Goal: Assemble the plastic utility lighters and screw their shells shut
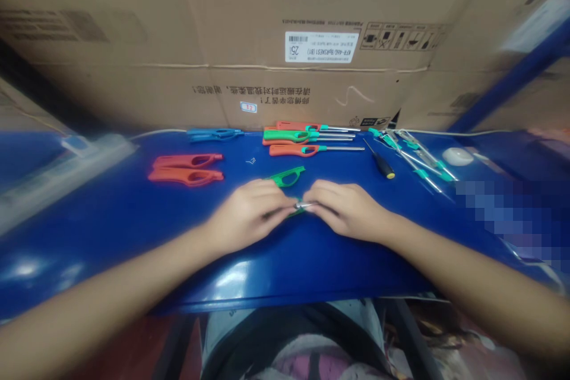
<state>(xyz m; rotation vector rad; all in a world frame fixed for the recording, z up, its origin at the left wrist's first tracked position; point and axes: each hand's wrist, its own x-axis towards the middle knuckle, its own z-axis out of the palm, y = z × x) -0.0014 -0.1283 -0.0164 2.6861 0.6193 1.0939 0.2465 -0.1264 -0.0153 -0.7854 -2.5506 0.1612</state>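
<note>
My left hand (249, 211) and my right hand (342, 208) meet at the middle of the blue table (133, 231), fingers pinched together. Between them is a small silvery metal part (303, 205) with a bit of green plastic under it. Both hands grip this piece. Just behind my left hand lies a green plastic handle shell (287, 177), touching or close to my knuckles.
Two orange handle shells (187, 169) lie to the left, a blue one (214, 133) behind. Assembled orange and green long lighters (307, 138) are stacked at the back. A black screwdriver (380, 161), metal rods with teal ends (418, 157) and a white disc (458, 156) lie to the right. Cardboard boxes (267, 24) stand behind.
</note>
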